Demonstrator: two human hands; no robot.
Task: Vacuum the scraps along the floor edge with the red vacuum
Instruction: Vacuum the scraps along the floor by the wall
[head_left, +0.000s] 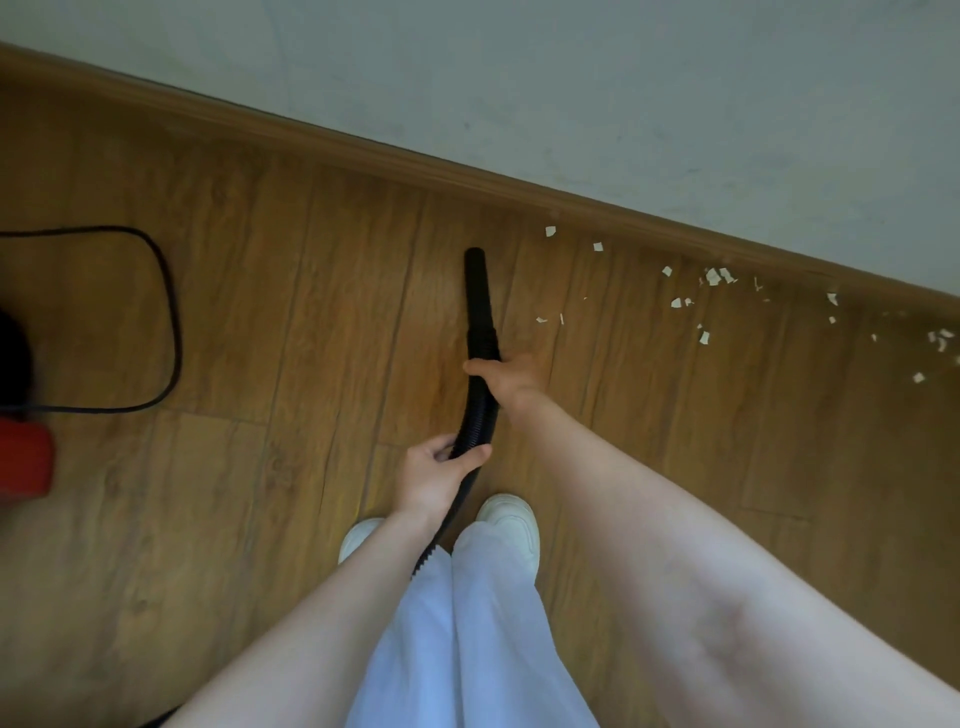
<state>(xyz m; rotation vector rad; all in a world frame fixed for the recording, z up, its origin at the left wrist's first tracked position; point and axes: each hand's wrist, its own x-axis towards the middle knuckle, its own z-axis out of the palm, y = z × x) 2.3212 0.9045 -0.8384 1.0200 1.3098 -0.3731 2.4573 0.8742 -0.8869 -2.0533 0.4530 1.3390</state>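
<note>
Along the skirting, 1 to 3 o'clock: white paper scraps lie scattered on the wood floor.
Hose: black hose runs from between the feet toward 12 o'clock; its nozzle is left of the scraps, apart from them.
Right hand: fingers wrapped round the hose just behind the nozzle.
Left hand: fingers curled round the hose lower down.
Red vacuum: at 9 o'clock, blurred at the frame edge, black cord looping beside it.

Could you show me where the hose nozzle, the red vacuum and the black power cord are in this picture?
hose nozzle (477, 291): head view, on the smooth black tube near its tip.
red vacuum (23, 460): head view, on its red body at the left edge.
black power cord (169, 291): head view, on the right bend of its loop.
</note>
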